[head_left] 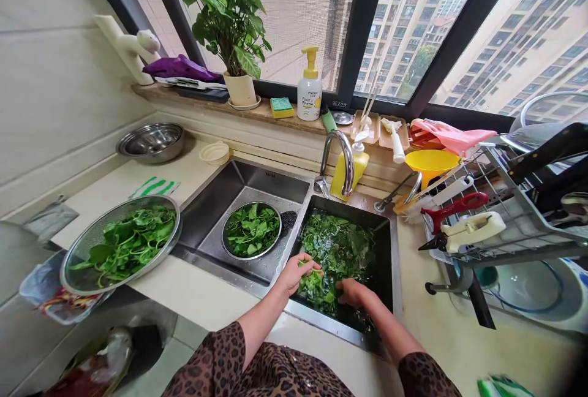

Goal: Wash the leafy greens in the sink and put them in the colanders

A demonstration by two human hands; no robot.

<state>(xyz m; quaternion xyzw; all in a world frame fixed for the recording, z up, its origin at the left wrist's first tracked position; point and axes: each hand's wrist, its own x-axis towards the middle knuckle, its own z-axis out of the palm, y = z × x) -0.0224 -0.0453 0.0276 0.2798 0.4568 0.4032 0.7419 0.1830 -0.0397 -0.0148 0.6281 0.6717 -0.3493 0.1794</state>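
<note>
My left hand [297,273] is shut on a wet clump of leafy greens [312,280] above the right basin of a stainless steel double sink [275,184]. My right hand [353,291] dips among the greens, its fingers hidden by leaves and water. That dark basin [342,206] is filled with water and floating greens [337,244]. In the left basin sits a steel strainer bowl [251,204] of leaves. A larger steel colander [114,207] heaped with greens rests on the counter left of the sink.
A curved faucet [342,161] and yellow soap bottle [356,167] stand behind the basin. A wire dish rack [505,213] holding a yellow funnel [429,164] and kitchen tools stands right. A steel bowl [151,141] sits back left. A potted plant [225,23] stands on the windowsill.
</note>
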